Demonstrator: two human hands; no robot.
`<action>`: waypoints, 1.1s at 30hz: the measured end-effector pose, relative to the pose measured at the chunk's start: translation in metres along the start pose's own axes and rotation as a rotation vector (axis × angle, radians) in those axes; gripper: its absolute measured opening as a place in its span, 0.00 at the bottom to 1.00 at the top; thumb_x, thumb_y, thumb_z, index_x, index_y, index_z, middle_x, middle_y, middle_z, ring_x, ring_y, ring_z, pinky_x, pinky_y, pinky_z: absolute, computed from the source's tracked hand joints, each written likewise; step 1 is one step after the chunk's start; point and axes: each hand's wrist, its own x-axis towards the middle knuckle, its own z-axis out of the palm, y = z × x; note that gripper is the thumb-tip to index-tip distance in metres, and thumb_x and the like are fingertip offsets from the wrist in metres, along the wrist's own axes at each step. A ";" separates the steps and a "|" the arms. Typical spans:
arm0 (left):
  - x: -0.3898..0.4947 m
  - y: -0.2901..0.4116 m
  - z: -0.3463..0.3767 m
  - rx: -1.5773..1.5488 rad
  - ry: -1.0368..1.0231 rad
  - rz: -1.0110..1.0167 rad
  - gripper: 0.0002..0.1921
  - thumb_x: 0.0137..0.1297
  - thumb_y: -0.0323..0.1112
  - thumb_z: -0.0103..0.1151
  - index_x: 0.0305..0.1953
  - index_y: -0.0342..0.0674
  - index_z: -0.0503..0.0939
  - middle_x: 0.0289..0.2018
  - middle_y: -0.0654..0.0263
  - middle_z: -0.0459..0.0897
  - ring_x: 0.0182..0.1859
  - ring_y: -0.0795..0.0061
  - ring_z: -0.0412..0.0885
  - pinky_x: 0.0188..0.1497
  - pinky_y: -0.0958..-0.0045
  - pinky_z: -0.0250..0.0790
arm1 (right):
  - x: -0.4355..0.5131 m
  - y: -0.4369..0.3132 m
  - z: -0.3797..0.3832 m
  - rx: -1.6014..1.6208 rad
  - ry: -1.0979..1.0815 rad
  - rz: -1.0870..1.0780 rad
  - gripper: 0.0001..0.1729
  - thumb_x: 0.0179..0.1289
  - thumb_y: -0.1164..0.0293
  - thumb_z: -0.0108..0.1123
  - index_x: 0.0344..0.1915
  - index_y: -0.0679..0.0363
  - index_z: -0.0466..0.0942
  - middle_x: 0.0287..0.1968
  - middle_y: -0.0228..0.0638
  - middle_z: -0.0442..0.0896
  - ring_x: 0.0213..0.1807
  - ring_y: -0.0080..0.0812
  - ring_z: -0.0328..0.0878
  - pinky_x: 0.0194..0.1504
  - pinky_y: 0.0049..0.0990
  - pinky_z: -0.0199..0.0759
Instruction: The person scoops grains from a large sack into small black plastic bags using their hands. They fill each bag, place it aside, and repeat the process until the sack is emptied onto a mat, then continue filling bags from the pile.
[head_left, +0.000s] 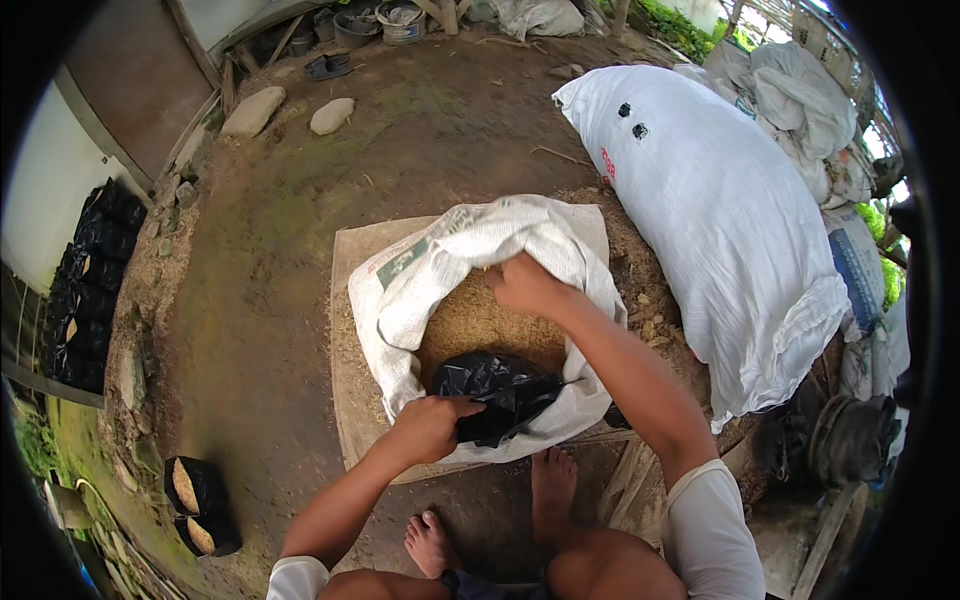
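Note:
An open white woven sack (465, 251) with its rim rolled down stands on a flat mat (349, 300). Inside lies loose tan material like rice husks or sawdust (480, 315), with a black plastic bag (499, 394) on it near the sack's close side. My left hand (431, 427) grips the left edge of the black bag at the sack's near rim. Towards the far side, my right hand (525, 285) reaches into the sack, touching its inner wall, fingers curled; whether it holds anything is hidden.
A large full white sack (712, 217) lies to the right. Two filled black bags (199, 499) stand at lower left, and several more (86, 292) line the left wall. Stones (255, 111) and a sandal (328, 67) lie further off.

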 end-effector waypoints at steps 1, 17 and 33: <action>0.000 0.002 -0.002 0.012 -0.042 -0.027 0.30 0.53 0.23 0.56 0.61 0.45 0.84 0.59 0.56 0.86 0.54 0.49 0.86 0.55 0.54 0.80 | 0.017 0.010 -0.005 0.057 0.043 -0.017 0.25 0.64 0.70 0.64 0.60 0.63 0.80 0.61 0.55 0.83 0.66 0.53 0.78 0.69 0.44 0.68; 0.005 0.015 -0.035 -0.436 0.141 -0.217 0.30 0.59 0.21 0.50 0.66 0.32 0.78 0.40 0.41 0.90 0.34 0.61 0.93 0.42 0.66 0.83 | -0.031 0.063 0.067 -0.342 -0.332 0.391 0.64 0.48 0.42 0.80 0.82 0.36 0.55 0.85 0.55 0.42 0.84 0.70 0.38 0.77 0.72 0.40; 0.053 0.023 -0.053 -0.701 0.042 -0.406 0.48 0.58 0.20 0.62 0.78 0.20 0.48 0.31 0.55 0.87 0.28 0.73 0.88 0.31 0.73 0.81 | -0.017 -0.001 -0.025 1.098 -0.119 0.622 0.29 0.61 0.61 0.73 0.60 0.62 0.81 0.57 0.35 0.86 0.58 0.34 0.81 0.62 0.33 0.74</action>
